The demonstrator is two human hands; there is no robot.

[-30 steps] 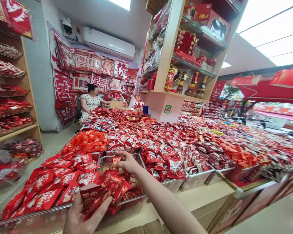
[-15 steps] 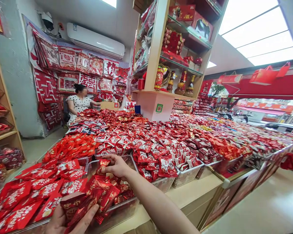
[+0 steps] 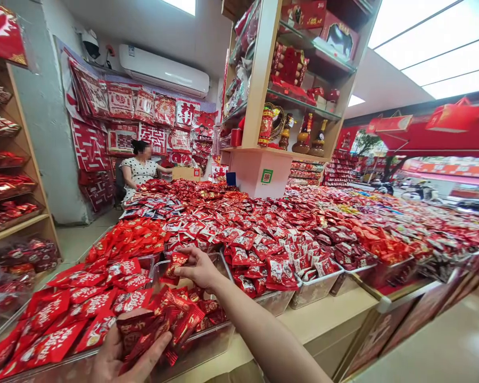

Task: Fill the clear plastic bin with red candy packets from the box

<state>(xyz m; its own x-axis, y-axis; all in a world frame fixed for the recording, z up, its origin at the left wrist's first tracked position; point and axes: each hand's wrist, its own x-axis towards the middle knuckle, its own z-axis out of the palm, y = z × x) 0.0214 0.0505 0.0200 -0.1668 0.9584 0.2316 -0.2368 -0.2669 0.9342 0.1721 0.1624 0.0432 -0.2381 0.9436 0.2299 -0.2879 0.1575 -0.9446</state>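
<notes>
Low in the view, my left hand (image 3: 130, 354) is closed around several dark red candy packets (image 3: 138, 332) with gold print. Farther forward, my right hand (image 3: 199, 270) pinches one red and gold candy packet (image 3: 176, 266) between thumb and fingers, over the back of a clear plastic bin (image 3: 211, 340). More small red packets (image 3: 211, 308) lie inside this bin, partly hidden by my hands. Directly left, a bin of larger bright red packets (image 3: 43, 335) with white lettering borders it.
Bins heaped with red packets (image 3: 259, 234) cover the counter (image 3: 303, 314). A shelf pillar (image 3: 259, 80) rises from its middle. At the back left, a person in a dotted dress (image 3: 140, 171) is behind the heaps. A wooden rack (image 3: 27, 159) stands left.
The whole scene has shifted slightly right in view as my head turned. Both hands keep their packets, the right one raising its packet a little.
</notes>
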